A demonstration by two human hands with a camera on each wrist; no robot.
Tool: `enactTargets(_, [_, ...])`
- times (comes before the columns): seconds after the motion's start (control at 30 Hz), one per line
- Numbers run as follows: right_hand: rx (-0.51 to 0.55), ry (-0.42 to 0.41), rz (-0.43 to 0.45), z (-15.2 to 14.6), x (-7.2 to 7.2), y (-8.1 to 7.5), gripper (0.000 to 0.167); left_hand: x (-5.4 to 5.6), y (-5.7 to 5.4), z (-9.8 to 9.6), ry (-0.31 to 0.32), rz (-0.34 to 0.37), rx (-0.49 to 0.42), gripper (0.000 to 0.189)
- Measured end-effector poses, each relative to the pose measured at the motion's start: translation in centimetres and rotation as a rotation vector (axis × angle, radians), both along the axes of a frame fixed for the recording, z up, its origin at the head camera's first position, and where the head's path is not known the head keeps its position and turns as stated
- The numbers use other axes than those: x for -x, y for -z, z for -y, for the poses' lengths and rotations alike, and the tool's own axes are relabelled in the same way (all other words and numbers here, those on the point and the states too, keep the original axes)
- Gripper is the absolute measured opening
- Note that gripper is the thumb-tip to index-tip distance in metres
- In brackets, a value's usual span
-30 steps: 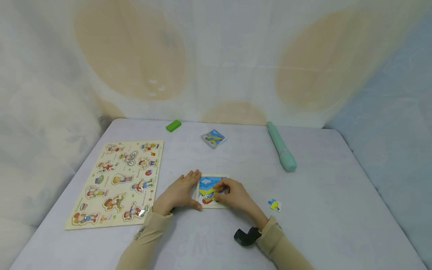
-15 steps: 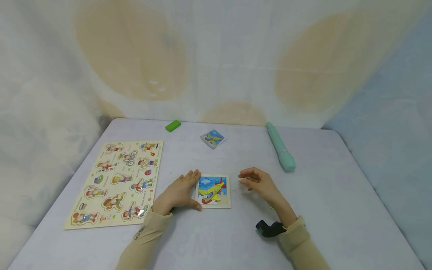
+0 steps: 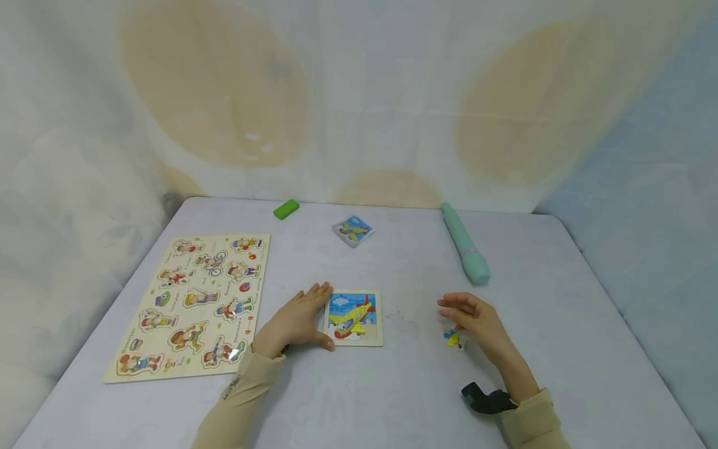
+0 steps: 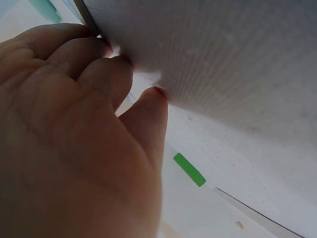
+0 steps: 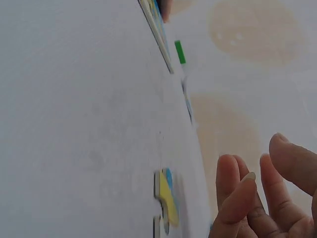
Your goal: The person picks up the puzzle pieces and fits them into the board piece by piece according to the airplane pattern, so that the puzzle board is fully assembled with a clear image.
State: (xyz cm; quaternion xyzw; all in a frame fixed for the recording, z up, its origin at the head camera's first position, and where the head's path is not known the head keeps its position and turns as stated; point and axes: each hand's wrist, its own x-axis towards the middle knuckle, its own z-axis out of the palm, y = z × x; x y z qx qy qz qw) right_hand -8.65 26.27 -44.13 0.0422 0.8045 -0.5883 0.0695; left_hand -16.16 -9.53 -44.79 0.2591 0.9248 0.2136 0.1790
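Note:
A small airplane jigsaw puzzle in a wooden frame [image 3: 379, 324] lies at the middle of the table in the head view. Its picture shows a yellow plane on blue, with a pale gap at the lower right. My left hand [image 3: 297, 323] rests along the frame's left edge, fingers extended and thumb at the lower corner. To the right, my right hand [image 3: 477, 324] hovers above a loose blue-and-yellow puzzle piece [image 3: 452, 339], its fingers loosely bent with nothing between them. The right wrist view has this piece [image 5: 168, 198] on the table, apart from the fingers.
A large wooden board [image 3: 191, 305] with sports figures lies at the left. Toward the back are a green block [image 3: 287, 209], a small airplane picture card [image 3: 353, 231] and a mint-green folded umbrella-like object [image 3: 467, 246]. A curtain hangs behind the table.
The right hand has left the puzzle and moved right, now above the loose piece. The left hand stays at the frame's left edge.

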Motion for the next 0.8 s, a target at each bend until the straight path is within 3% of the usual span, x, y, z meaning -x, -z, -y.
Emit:
enactTargets(0.33, [-0.104, 0.087, 0.049, -2.4, -2.2, 1.7, 0.047, 0.0, 0.2, 0.0, -0.012, -0.004, -0.005, 0.113])
enactTargets(0.6, [-0.122, 0.02, -0.056, -3.2, -3.4, 2.1, 0.046, -0.1, 0.1, -0.1, -0.006, 0.002, 0.017, 0.113])
enactTargets(0.8, [-0.31, -0.002, -0.093, -2.3, -3.3, 2.0, 0.052, 0.0, 0.0, 0.0, -0.006, 0.001, 0.026, 0.114])
